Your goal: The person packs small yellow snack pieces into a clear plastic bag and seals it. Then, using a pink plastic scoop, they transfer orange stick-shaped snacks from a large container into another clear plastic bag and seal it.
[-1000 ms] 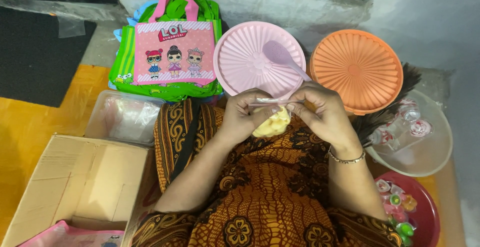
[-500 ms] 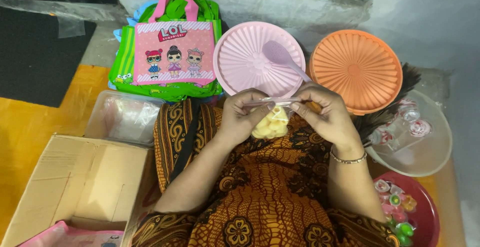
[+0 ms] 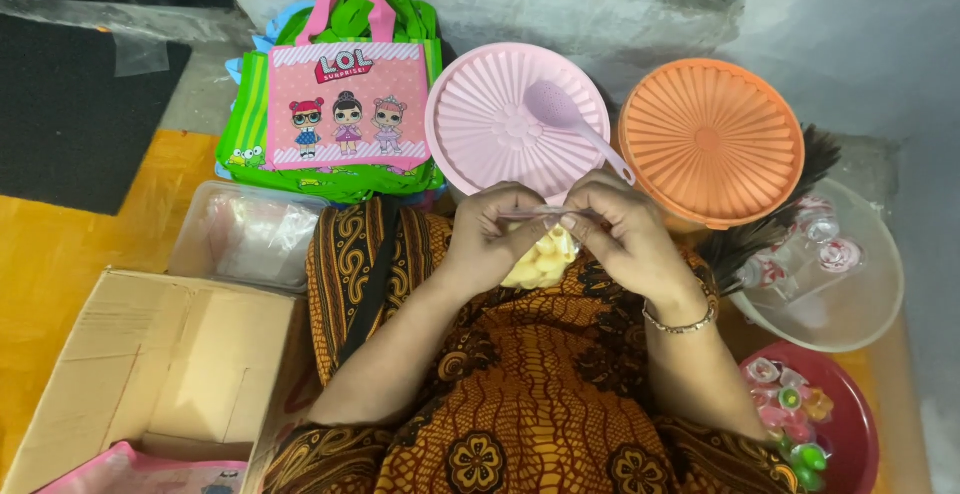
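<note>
- The left hand (image 3: 492,239) and the right hand (image 3: 625,234) meet over the lap, both pinching the top edge of a small clear bag (image 3: 543,259) of pale yellow snacks.
- The bag hangs between the two hands, just above the brown patterned cloth (image 3: 520,384) on the person's lap; the fingertips of both hands are clamped on its mouth.
- A thin bracelet (image 3: 682,326) sits on the right wrist.
- Just beyond the hands lies a pink lid (image 3: 480,124) with a pink scoop (image 3: 575,124) resting on it, the scoop's handle pointing toward the right hand.
- Beside it, to the right, is an orange lid (image 3: 712,139), ribbed like the pink one.
- Further right a clear bowl (image 3: 860,304) holds small wrapped items; a dark brush (image 3: 770,229) lies across its near rim.
- Below that, a red bowl (image 3: 860,434) holds small colourful cups.
- To the left of the pink lid stands a pink tote (image 3: 345,104) with cartoon dolls, leaning on green bags (image 3: 245,124).
- Near the left elbow sits a clear tub (image 3: 250,234), and next to it an open cardboard box (image 3: 150,364).
- The floor (image 3: 60,254) on the left is yellow, with a dark mat (image 3: 70,104) further off.
</note>
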